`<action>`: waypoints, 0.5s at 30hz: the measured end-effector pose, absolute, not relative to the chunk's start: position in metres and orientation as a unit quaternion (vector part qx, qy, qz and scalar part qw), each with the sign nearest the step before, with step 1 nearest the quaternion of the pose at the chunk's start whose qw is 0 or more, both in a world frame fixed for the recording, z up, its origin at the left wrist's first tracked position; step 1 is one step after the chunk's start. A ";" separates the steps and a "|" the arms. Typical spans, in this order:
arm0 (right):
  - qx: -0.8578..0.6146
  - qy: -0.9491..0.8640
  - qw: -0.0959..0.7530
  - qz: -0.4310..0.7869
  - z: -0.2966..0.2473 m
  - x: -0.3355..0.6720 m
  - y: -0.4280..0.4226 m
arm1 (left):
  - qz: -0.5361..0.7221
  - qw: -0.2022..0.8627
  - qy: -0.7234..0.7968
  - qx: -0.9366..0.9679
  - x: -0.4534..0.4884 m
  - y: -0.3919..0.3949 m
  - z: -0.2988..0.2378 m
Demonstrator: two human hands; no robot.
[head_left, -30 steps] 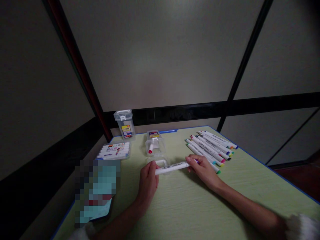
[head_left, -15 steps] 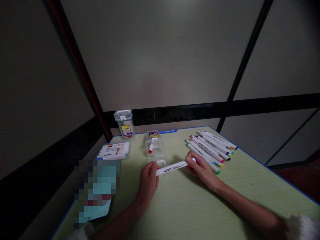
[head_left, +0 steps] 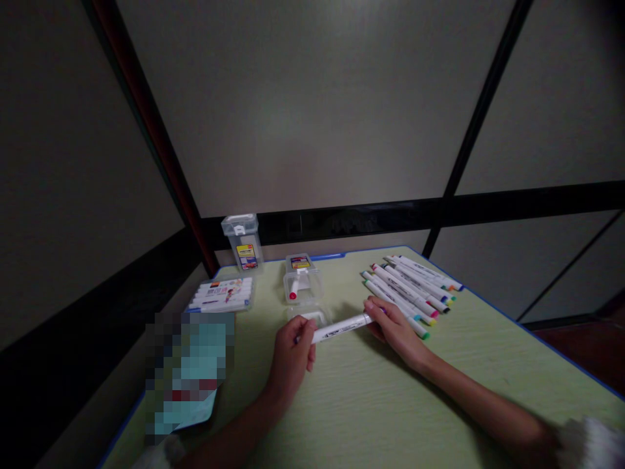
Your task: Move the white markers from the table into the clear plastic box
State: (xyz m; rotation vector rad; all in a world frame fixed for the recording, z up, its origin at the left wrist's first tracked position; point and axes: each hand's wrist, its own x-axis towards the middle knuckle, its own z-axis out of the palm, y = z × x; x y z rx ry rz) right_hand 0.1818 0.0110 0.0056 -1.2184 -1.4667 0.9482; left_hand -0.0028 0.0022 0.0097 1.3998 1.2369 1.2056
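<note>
A white marker [head_left: 342,327] is held level over the pale green table [head_left: 371,404], one end in each hand. My left hand [head_left: 291,355] pinches its left end with curled fingers. My right hand [head_left: 393,327] grips its right end, where a purple cap tip barely shows. Just behind the left hand lies a clear lid [head_left: 308,319] on the table. An open clear box [head_left: 301,284] with one red-tipped marker inside stands further back.
Several white markers with coloured caps [head_left: 413,290] lie in a row at the back right. A flat pack of markers [head_left: 222,294] and a tall clear box [head_left: 241,242] sit at the back left. A blurred-out patch [head_left: 188,368] covers the left table edge.
Both hands have shifted slightly with the marker; its left end has dropped a little toward me and the marker now tilts up to the right.
</note>
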 end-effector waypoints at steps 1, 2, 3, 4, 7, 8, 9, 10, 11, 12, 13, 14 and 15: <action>-0.502 -0.600 0.485 0.391 0.006 0.182 0.011 | 0.486 0.441 0.496 0.568 -0.003 0.002 0.010; -0.504 -0.597 0.486 0.392 0.006 0.182 0.011 | 0.487 0.440 0.494 0.571 -0.003 0.002 0.010; -0.504 -0.595 0.487 0.393 0.007 0.182 0.011 | 0.488 0.438 0.492 0.573 -0.003 0.001 0.010; -0.505 -0.593 0.488 0.394 0.007 0.182 0.011 | 0.490 0.436 0.490 0.574 -0.003 0.001 0.010; -0.509 -0.582 0.490 0.404 0.009 0.181 0.011 | 0.491 0.436 0.487 0.576 -0.003 0.000 0.011; -0.510 -0.579 0.490 0.407 0.009 0.181 0.010 | 0.492 0.436 0.486 0.576 -0.002 0.000 0.011; -0.510 -0.577 0.490 0.409 0.010 0.181 0.010 | 0.491 0.437 0.484 0.577 -0.002 0.000 0.011; -0.509 -0.578 0.490 0.408 0.010 0.181 0.011 | 0.492 0.438 0.482 0.577 -0.001 0.000 0.011; -0.509 -0.580 0.490 0.406 0.009 0.181 0.011 | 0.494 0.438 0.480 0.578 -0.001 0.000 0.011; -0.508 -0.582 0.490 0.403 0.009 0.182 0.011 | 0.496 0.437 0.478 0.578 -0.001 0.000 0.011; -0.508 -0.584 0.491 0.400 0.008 0.182 0.012 | 0.497 0.435 0.478 0.579 -0.001 0.000 0.011; -0.508 -0.585 0.493 0.397 0.007 0.183 0.012 | 0.499 0.432 0.478 0.580 -0.001 0.000 0.011; -0.508 -0.584 0.496 0.394 0.006 0.183 0.013 | 0.500 0.427 0.478 0.582 -0.001 0.001 0.012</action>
